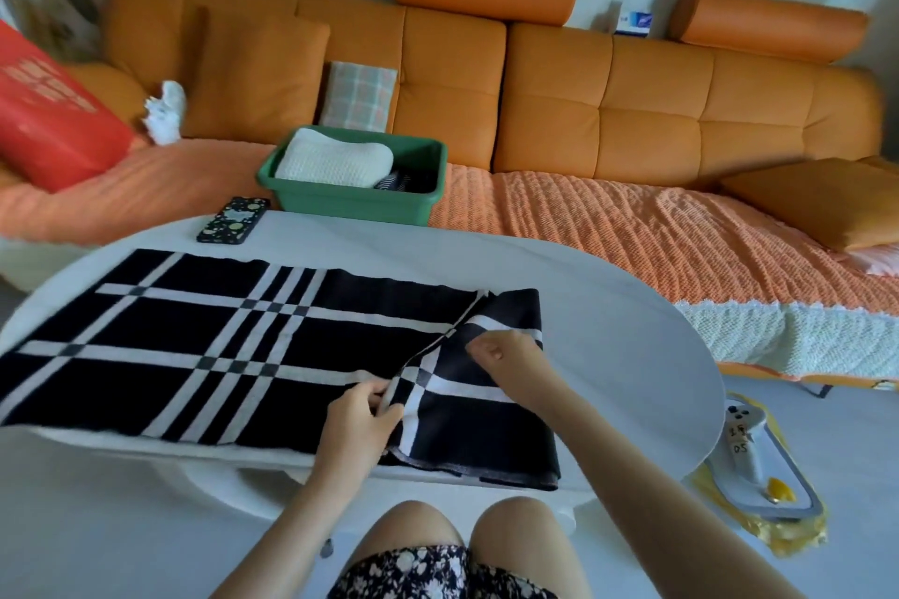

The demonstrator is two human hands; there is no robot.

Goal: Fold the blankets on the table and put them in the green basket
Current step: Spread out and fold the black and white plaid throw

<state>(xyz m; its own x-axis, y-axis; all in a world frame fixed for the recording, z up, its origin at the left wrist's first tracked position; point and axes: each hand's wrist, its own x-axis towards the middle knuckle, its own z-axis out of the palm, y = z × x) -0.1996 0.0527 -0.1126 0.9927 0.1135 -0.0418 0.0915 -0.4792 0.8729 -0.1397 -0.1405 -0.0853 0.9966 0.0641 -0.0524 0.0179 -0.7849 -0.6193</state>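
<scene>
A black blanket with white plaid stripes (194, 345) lies spread across the white oval table (632, 331), its right end folded over onto itself. My left hand (362, 418) pinches the folded edge near the table's front. My right hand (506, 355) pinches the same edge farther back. The green basket (413, 204) stands on the sofa seat behind the table. It holds a folded white knitted blanket (335, 158) and a dark striped one (399, 182).
A phone in a dark patterned case (233, 220) lies on the table's far left edge. The orange sofa (632, 112) carries cushions, a red bag (53, 117) and a checked pillow (357, 97). A yellow-rimmed tray with a white device (759, 462) sits on the floor at right.
</scene>
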